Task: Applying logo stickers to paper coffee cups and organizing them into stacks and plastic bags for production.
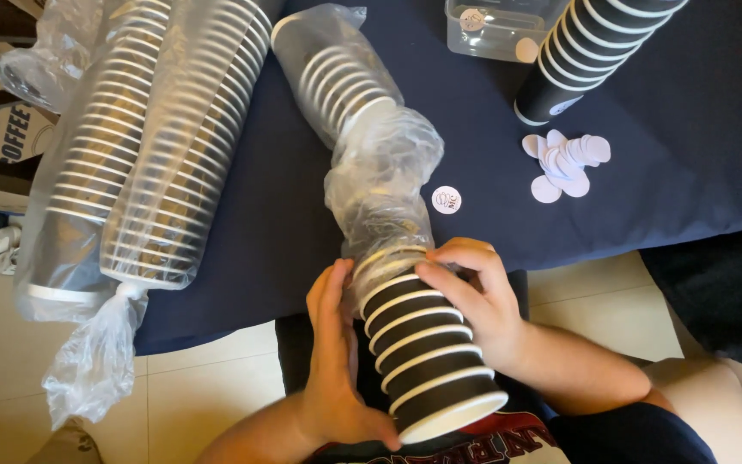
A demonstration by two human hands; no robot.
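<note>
Bare forearms, no sleeves at wrists, dark shirt with red-and-white print

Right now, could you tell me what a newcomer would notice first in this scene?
Low in the middle, the left hand and right hand grip a nested stack of black paper cups sliding out of a clear plastic sleeve. On the left, two bagged cup stacks lie across the dark blue tablecloth.

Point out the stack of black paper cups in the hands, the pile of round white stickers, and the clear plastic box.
stack of black paper cups (427,344), head view, mid-stack side
pile of round white stickers (564,163), head view, pile's middle
clear plastic box (495,39), head view, front wall
</note>
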